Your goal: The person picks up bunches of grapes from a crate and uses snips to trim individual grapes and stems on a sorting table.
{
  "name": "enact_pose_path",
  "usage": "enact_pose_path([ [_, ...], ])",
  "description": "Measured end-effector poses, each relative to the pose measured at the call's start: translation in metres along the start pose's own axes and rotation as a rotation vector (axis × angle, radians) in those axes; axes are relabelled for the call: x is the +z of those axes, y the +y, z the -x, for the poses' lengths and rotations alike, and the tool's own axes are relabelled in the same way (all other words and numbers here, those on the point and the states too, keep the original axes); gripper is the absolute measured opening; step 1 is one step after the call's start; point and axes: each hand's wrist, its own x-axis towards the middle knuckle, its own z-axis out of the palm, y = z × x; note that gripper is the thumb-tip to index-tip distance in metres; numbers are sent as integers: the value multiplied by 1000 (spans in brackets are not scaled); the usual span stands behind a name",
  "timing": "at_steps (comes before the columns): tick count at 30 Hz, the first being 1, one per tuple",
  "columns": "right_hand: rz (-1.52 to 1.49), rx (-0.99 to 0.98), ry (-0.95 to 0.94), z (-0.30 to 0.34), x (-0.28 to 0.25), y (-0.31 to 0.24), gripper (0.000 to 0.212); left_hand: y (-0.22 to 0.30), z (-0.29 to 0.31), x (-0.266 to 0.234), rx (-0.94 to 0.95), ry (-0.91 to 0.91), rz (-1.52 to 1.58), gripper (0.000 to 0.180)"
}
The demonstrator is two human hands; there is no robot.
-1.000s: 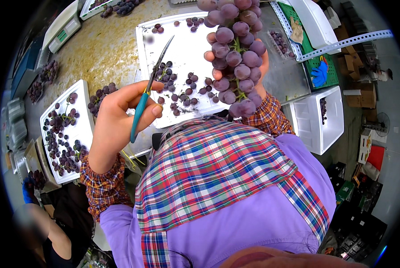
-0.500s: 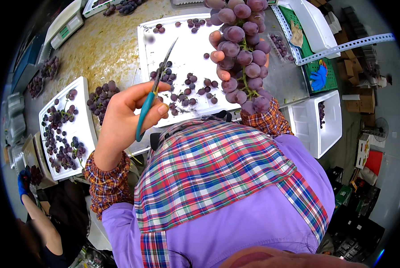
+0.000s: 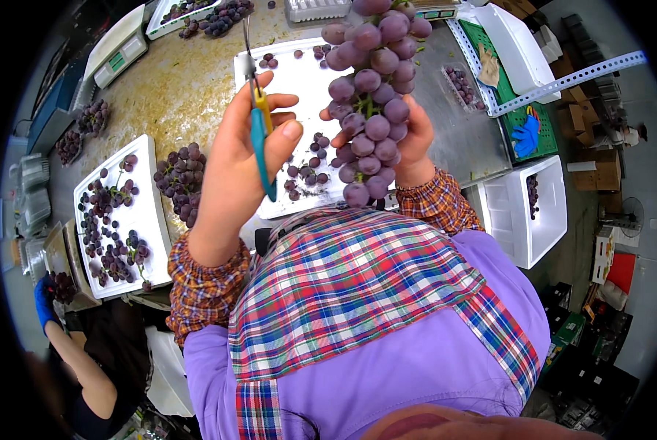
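In my left hand [image 3: 233, 161] is a pair of thin-bladed snips [image 3: 258, 139] with teal and yellow handles, its narrow blades pointing to the far side. My right hand [image 3: 418, 132] holds up a long bunch of purple grapes [image 3: 376, 103]; its fingers are partly hidden behind the berries. A gap separates the snips from the bunch. Below both hands lies a white foam tray [image 3: 270, 88] with loose grapes [image 3: 308, 174] and small clusters on it. Another bunch of dark grapes [image 3: 182, 180] rests on the table, left of my left wrist.
At the left, a white tray [image 3: 149, 165] carries several thin clusters. A scale [image 3: 119, 59] stands far left. To the right are a white foam box [image 3: 508, 213], a green crate with a blue glove [image 3: 526, 134], and a perforated metal bar [image 3: 570, 86]. A co-worker's blue-gloved hand [image 3: 46, 304] holds grapes.
My left hand has moved right and away from me, and the snips have turned to point straighter ahead, showing the yellow handle. The grape bunch has shifted left and turned in my right hand.
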Motion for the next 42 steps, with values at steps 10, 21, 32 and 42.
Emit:
enact_pose_path([
  [10,-365,85,-263,1,-13,11,75,2,-8,18,32,-17,105,57],
  [21,-565,156,-237,0,-14,11,78,-4,-3,11,-22,-14,126,53],
  [32,-75,96,-39,3,-6,8,70,-8,-7,12,58,110,96,58],
  [42,478,-202,151,-11,29,13,75,-12,-12,29,84,173,129,67],
])
